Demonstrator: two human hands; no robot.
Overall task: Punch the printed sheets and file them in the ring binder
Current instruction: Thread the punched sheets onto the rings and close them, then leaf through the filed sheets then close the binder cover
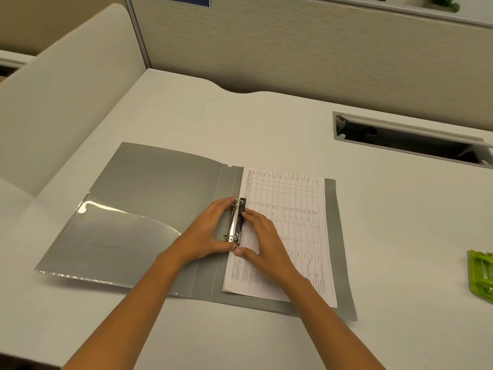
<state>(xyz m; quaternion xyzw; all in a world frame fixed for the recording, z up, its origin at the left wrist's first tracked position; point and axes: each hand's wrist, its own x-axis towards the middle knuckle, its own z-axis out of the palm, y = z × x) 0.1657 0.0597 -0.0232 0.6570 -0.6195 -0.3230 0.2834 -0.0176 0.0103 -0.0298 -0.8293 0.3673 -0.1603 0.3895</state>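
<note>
A grey ring binder lies open flat on the desk, with a clear pocket inside its left cover. The printed sheets, covered in table lines, rest on the right half against the metal ring mechanism. My left hand grips the mechanism from the left, index finger at its top ring and thumb at its bottom ring. My right hand lies on the sheets and pinches the mechanism from the right. I cannot tell if the rings are closed.
A green hole punch sits at the desk's right edge, partly cut off. A cable tray slot opens in the desk at the back right. Partition walls stand behind and to the left.
</note>
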